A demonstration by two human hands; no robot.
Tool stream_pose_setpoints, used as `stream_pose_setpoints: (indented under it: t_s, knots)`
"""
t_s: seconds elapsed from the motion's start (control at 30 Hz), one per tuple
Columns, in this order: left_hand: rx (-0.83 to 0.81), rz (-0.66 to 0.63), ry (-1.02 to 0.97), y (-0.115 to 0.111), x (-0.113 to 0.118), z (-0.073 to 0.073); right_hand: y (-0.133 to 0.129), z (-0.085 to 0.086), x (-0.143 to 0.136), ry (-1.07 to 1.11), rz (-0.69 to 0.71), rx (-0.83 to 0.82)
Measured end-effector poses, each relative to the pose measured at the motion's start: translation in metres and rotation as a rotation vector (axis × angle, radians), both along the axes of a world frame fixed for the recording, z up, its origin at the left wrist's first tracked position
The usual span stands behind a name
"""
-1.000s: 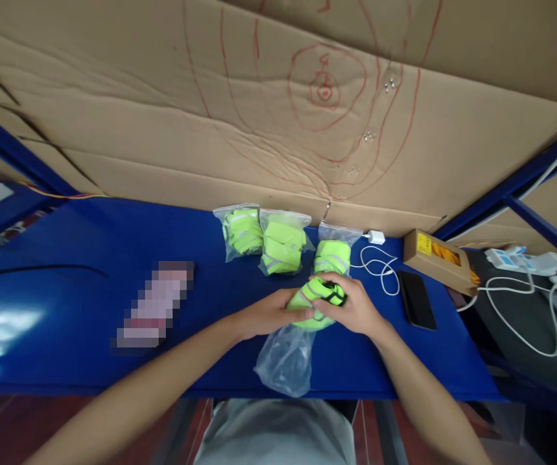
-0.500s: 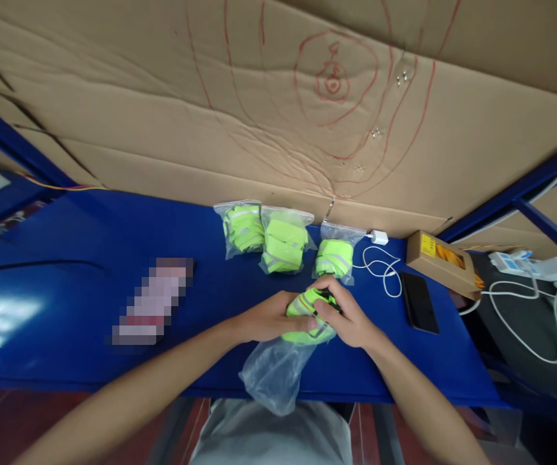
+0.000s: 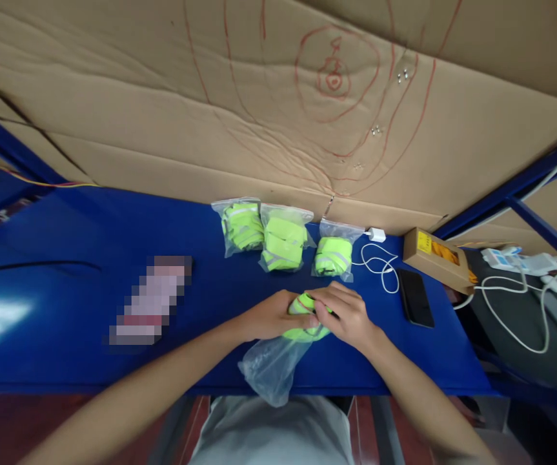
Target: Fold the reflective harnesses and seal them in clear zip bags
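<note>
A folded bundle of yellow-green fabric with grey reflective strips [image 3: 302, 332] is held between both hands over the front of the blue table. My left hand [image 3: 273, 316] grips its left side, thumb across the front. My right hand [image 3: 346, 313] wraps over its top and right side, fingers bent and covering much of it. From beneath the bundle a clear plastic bag [image 3: 273, 371] hangs towards the table's front edge. Behind the hands lie three clear bags with similar bundles: a left one [image 3: 243, 226], a middle one [image 3: 284, 242] and a right one [image 3: 333, 256].
On the blue table [image 3: 89, 232] are a blurred-out flat item [image 3: 152, 300], a black phone [image 3: 416, 297], a white cable with charger [image 3: 376, 234] and an open cardboard box [image 3: 437, 258]. A cardboard wall [image 3: 162, 129] stands behind. More cables lie at far right.
My right hand has shifted its fingers over the top of the bundle and now covers more of it. The view has moved slightly.
</note>
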State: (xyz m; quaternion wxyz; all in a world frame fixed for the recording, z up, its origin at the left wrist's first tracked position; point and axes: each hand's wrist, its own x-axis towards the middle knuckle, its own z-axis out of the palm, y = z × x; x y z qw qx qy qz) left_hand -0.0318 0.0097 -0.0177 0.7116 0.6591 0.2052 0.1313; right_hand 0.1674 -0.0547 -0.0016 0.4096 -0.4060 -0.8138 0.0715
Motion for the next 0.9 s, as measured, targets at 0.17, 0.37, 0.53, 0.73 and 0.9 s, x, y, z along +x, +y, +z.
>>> stream_pose_setpoints:
  t_s: [0.17, 0.37, 0.53, 0.73, 0.9]
  knots:
    - [-0.032, -0.055, -0.062, -0.003, 0.001, -0.003, -0.007, 0.013, -0.009, 0.136, -0.081, -0.214]
    - [-0.179, -0.146, 0.060, -0.008, 0.002, -0.006, -0.002, 0.005, -0.010, 0.339, -0.048, -0.664]
    - [-0.494, -0.014, 0.026, -0.010, 0.005, -0.006, 0.005, 0.002, -0.006, 0.556, -0.132, -0.686]
    - [-0.370, 0.303, -0.188, -0.003, 0.008, 0.005, 0.009, 0.017, 0.018, 0.313, -0.158, -0.484]
    - [0.129, 0.412, -0.142, -0.003, 0.000, 0.017, 0.006, 0.029, 0.032, 0.161, 0.026, -0.351]
